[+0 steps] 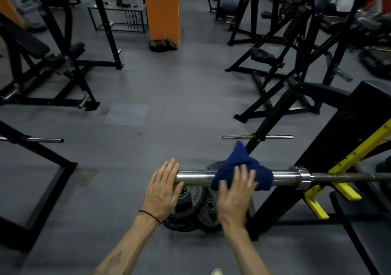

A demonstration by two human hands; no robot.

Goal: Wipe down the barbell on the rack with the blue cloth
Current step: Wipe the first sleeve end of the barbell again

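On the yellow rack hooks (347, 192) the barbell (292, 177) lies level, long axis left to right, sleeve end free. The right hand (234, 192) presses the soft blue cloth (239, 164) flat, fingers seemingly straight; the left hand (163, 188) steadies the tip, uncurled. Heavy, slick steel: wrap the sleeve.

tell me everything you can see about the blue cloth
The blue cloth is dark blue, soft fabric by its look, bunched and draped over the chrome sleeve of the barbell, left of the collar. One corner sticks up behind the bar; the rest folds over the front. The right hand presses on it with straight, spread fingers. The left hand rests at the sleeve's end, clear of the cloth. Whether the cloth is damp cannot be told.
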